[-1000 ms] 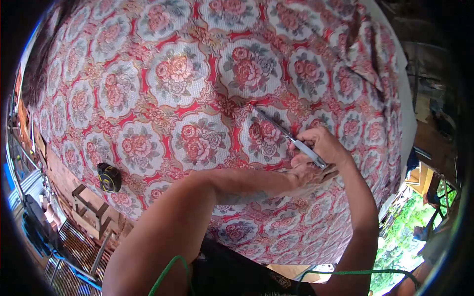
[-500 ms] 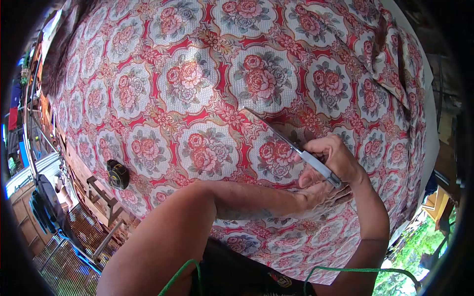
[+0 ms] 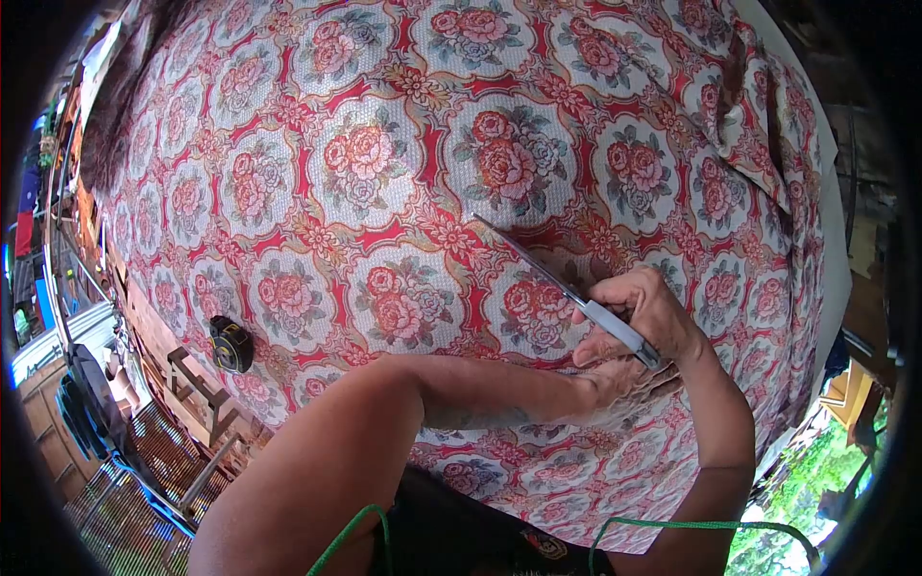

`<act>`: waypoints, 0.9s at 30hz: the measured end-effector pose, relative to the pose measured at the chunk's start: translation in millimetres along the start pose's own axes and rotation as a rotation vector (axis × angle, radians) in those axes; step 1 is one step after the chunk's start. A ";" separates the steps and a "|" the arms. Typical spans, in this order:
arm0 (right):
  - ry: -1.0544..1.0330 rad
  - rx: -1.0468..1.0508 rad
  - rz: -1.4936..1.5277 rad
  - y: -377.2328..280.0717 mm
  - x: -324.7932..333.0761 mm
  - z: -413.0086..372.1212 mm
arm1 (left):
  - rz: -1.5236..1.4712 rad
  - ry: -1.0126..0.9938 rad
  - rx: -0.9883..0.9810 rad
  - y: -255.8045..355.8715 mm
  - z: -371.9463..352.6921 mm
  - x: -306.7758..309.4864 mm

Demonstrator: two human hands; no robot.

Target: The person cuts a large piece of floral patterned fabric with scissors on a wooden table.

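A long, thin blade with a pale grey handle [image 3: 615, 324] points up and left over red and white rose-patterned fabric [image 3: 370, 158]. My right hand [image 3: 648, 307] is closed on the handle, its fingers curled at the upper side. Below it, my left hand [image 3: 624, 384] reaches in from the left, near the lower end of the handle and against the fabric. Its fingers are partly hidden by my right hand and wrist, so their pose is unclear. The blade's tip is close to the fabric's surface; contact cannot be made out.
A black and yellow tape measure [image 3: 230, 344] rests on the fabric at left. Folds [image 3: 759, 158] bunch up at the upper right. A wooden frame [image 3: 206, 408] and a slatted surface [image 3: 144, 470] are at lower left. Green cord [image 3: 672, 524] hangs across the bottom.
The blade and handle have tilted very slightly, with the tip a little lower. Both hands stay in nearly the same place.
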State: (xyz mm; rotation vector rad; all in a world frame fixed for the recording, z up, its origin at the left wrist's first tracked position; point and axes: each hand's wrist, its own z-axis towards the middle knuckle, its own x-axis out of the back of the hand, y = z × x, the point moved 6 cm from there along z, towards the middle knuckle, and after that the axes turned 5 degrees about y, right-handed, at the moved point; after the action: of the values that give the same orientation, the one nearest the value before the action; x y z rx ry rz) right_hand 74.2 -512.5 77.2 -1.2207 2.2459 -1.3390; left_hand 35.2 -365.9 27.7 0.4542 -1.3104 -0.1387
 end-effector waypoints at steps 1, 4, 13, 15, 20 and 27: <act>-0.004 0.039 -0.087 -1.3 0.1 -0.1 | -0.019 0.020 -0.015 0.1 -0.1 1.7; 0.010 0.014 -0.045 -1.9 -1.2 0.2 | 0.063 -0.052 -0.014 -0.9 0.0 8.6; -0.016 -0.032 0.279 -29.5 -16.8 33.8 | 0.310 -0.073 -0.052 -5.5 2.5 19.1; -0.015 -0.061 0.343 -28.0 -17.7 34.4 | 0.272 -0.088 -0.045 -8.8 0.5 25.6; -0.015 -0.018 0.164 -21.1 -13.8 36.2 | 0.197 -0.108 -0.042 -10.4 1.6 25.2; 0.058 -0.001 -0.033 -29.2 -8.3 36.4 | 0.275 -0.069 -0.040 -6.5 4.4 16.5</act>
State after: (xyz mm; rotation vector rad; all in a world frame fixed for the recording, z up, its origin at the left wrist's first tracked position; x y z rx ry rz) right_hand 116.0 -534.7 79.7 -1.2394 2.2759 -1.4031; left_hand 36.4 -378.7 40.7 0.2338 -1.4221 0.0495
